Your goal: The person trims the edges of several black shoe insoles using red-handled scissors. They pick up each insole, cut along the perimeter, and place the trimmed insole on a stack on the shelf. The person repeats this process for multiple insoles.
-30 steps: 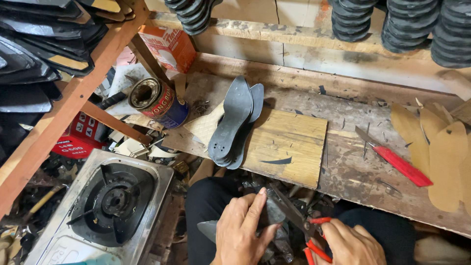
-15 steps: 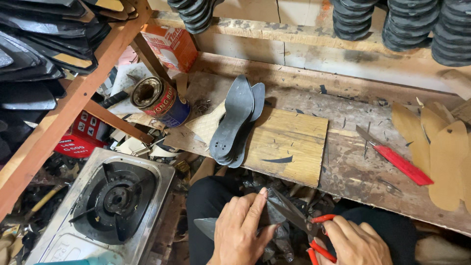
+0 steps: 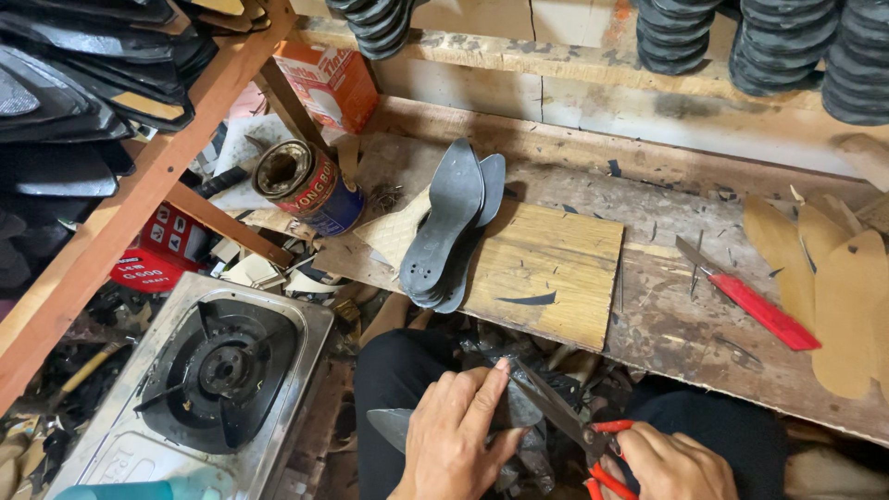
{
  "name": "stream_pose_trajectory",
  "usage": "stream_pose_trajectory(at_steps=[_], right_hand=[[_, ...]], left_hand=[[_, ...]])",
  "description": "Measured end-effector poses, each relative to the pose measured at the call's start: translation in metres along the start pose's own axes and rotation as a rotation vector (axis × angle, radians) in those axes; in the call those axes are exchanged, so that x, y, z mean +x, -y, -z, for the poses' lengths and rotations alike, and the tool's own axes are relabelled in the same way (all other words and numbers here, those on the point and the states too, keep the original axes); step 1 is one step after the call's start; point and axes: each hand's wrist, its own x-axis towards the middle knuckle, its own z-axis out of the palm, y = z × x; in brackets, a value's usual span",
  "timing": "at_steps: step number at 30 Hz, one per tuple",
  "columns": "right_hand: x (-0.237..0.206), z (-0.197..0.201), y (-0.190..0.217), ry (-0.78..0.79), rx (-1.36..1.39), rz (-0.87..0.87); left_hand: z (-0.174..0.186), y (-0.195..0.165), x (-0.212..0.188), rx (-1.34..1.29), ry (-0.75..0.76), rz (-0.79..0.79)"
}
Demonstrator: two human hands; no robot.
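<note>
While the left hand (image 3: 456,435) presses flat on a dark grey sole piece (image 3: 394,426) down in the person's lap, the right hand (image 3: 669,463) grips the red handles of the scissors (image 3: 565,421). Both hands are closed on their things, a little apart from each other. The scissor blades are open, and their tip sits right by the left fingers (image 3: 486,393). Half a second ago the blades lay a bit lower and closer to the right hand; now they have slid up along the edge of the piece, so the cut looks like it is moving forward. The sole piece has hardly moved under the left hand. Up on the table (image 3: 648,324), a stack of grey soles (image 3: 449,222) rests partly on a wooden board (image 3: 551,268), and it has not changed. A red knife (image 3: 755,306) lies near some tan soles (image 3: 838,296). A small stove (image 3: 218,370) sits on the left.
</note>
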Motion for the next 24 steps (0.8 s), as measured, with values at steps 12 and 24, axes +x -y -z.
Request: stream_pose_trajectory(at_steps=[12,24], right_hand=[[-0.016,-0.034,-0.037,0.073,-0.006,-0.058],[0.006,-0.039,0.005,0.210,0.044,-0.098]], left_hand=[[-0.008,0.007,-0.006,-0.339,-0.017,0.411],[-0.049,0.028,-0.014,-1.614,-0.432,0.949]])
